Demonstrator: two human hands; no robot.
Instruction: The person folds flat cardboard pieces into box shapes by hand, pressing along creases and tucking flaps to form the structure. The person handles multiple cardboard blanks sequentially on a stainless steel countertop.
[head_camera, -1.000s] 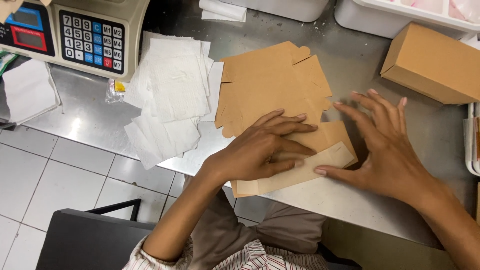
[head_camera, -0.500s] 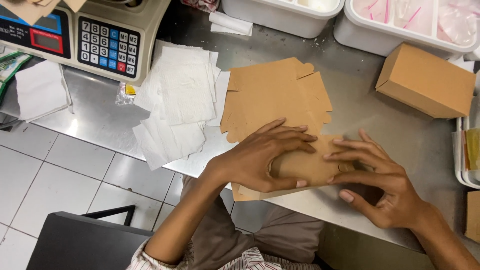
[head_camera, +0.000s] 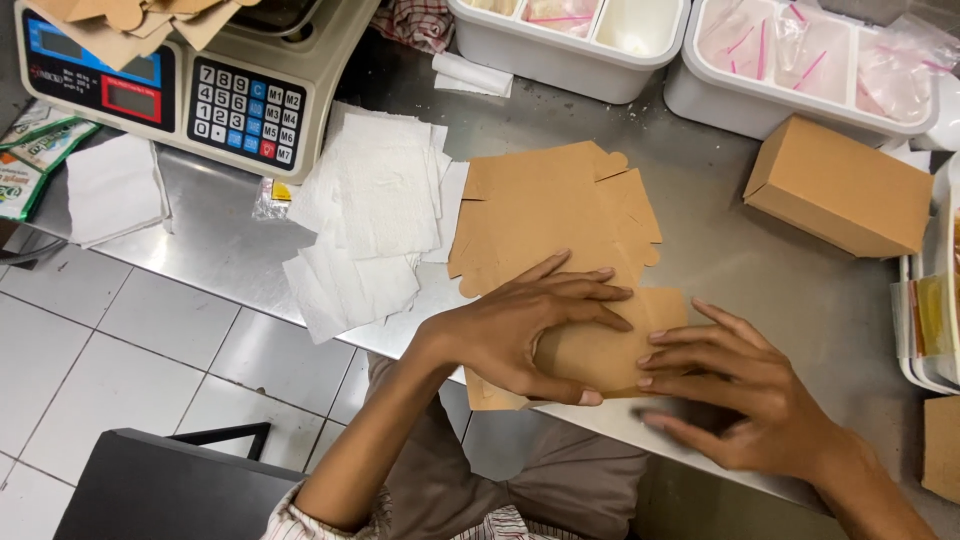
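Observation:
A brown cardboard box blank (head_camera: 606, 352) lies half-folded at the near edge of the steel counter (head_camera: 720, 280). My left hand (head_camera: 520, 325) grips it from the left, fingers over the top and thumb under its front side. My right hand (head_camera: 745, 395) presses against its right end with fingers spread. Just behind it lies a stack of flat brown box blanks (head_camera: 550, 215).
White paper sheets (head_camera: 375, 215) are piled left of the blanks. A weighing scale (head_camera: 190, 85) with a keypad stands at the back left. A folded brown box (head_camera: 840, 185) sits at the right. White bins (head_camera: 800, 60) with plastic bags line the back. A dark chair (head_camera: 170, 490) stands below.
The flat blank with its pale strip has been folded up into a raised shape. Both hands closed in around it, the right hand moving left against its end.

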